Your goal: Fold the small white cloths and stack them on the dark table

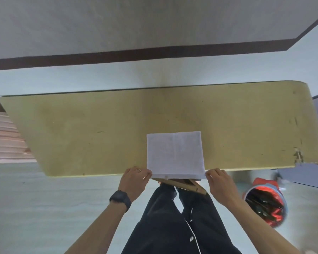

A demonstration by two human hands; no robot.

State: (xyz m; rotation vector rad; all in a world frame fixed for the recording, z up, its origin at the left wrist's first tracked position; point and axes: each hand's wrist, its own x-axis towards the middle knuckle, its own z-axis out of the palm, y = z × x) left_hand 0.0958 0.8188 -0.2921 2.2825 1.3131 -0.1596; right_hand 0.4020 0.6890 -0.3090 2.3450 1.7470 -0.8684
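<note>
A small white cloth [175, 154] lies flat on the yellowish table [99, 134], its near edge hanging just over the table's front edge. My left hand [134, 178] pinches the cloth's near left corner. My right hand [219, 182] pinches its near right corner. A faint crease runs down the cloth's middle. A black watch sits on my left wrist.
A red-lined bucket [266, 204] stands on the floor to the right, below the table edge. A wooden piece [184, 185] sticks out under the cloth's near edge. Pink stacked material [6, 136] sits at the far left. The table's right corner is chipped [298, 155].
</note>
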